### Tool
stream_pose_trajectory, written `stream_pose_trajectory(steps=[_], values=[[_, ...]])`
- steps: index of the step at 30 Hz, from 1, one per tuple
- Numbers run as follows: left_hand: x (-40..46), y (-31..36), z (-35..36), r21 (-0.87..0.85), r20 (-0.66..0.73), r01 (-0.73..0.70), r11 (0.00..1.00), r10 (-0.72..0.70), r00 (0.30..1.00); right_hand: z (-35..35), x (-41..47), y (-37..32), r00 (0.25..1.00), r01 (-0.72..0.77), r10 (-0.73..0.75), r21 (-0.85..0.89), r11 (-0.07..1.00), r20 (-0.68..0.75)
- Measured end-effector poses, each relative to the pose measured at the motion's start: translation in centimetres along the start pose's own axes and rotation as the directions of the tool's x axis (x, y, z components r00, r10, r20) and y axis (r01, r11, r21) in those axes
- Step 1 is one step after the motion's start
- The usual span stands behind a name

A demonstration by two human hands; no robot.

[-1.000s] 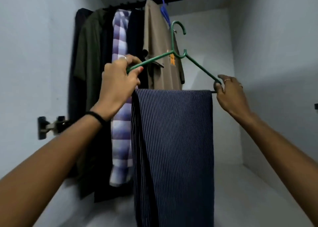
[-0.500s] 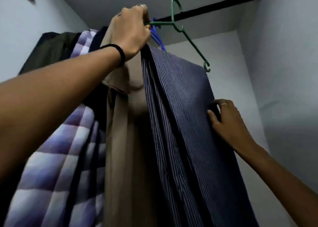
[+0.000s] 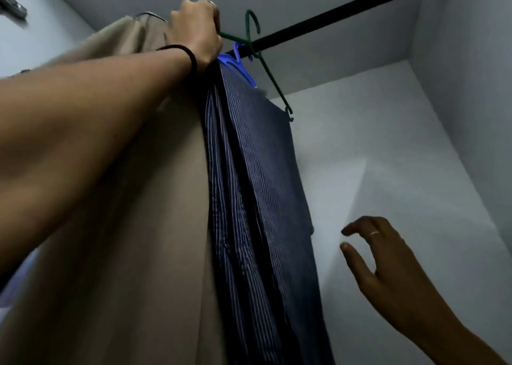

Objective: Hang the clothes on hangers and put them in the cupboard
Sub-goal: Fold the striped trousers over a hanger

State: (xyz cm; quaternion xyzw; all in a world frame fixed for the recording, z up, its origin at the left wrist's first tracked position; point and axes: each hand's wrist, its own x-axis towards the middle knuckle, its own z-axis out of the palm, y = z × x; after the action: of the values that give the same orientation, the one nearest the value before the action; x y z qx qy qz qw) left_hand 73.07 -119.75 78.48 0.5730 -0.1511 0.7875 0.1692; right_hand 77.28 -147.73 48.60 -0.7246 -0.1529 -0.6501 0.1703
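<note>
Near the top centre, our left hand [image 3: 194, 29] grips one shoulder of the green hanger [image 3: 266, 68], striped trousers [image 3: 249, 184] draped below it. Its hook [image 3: 253, 22] stands just beside the black rail [image 3: 346, 12], seemingly not yet over it (hard to tell). Our right hand [image 3: 388, 267], lower right, hangs loose-fingered, holding nothing.

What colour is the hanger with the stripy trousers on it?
Green. The hanger shows best in the head view, held up by the left hand.
</note>
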Motion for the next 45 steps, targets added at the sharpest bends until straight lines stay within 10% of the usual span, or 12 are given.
stream_pose_trajectory(steps=[23, 28, 38, 45], values=[[-6.2, -2.0, -2.5, 0.317, 0.185, -0.365, 0.875, 0.321, 0.929, 0.6, 0.5, -6.0, 0.973, 0.085, -0.063, -0.092, 0.992, 0.221], [-9.4, -3.6, -6.8, 0.333, 0.262, -0.438, 0.835, 0.364, 0.894, 2.8, 1.1, -11.1, 0.999, 0.041, -0.041, -0.048, 0.998, 0.016], [-17.4, -13.6, -24.1, 0.45, 0.335, -0.36, 0.817, 0.219, 0.916, 8.0, 1.1, -31.1, 0.953, 0.189, -0.099, 0.304, 0.934, -0.287], [-24.9, -23.7, -44.6, 0.754, 0.445, -0.373, 0.541, -0.002, 0.896, 12.8, -6.0, -53.7, 0.954, 0.294, -0.259, 0.622, 0.726, -0.148]])
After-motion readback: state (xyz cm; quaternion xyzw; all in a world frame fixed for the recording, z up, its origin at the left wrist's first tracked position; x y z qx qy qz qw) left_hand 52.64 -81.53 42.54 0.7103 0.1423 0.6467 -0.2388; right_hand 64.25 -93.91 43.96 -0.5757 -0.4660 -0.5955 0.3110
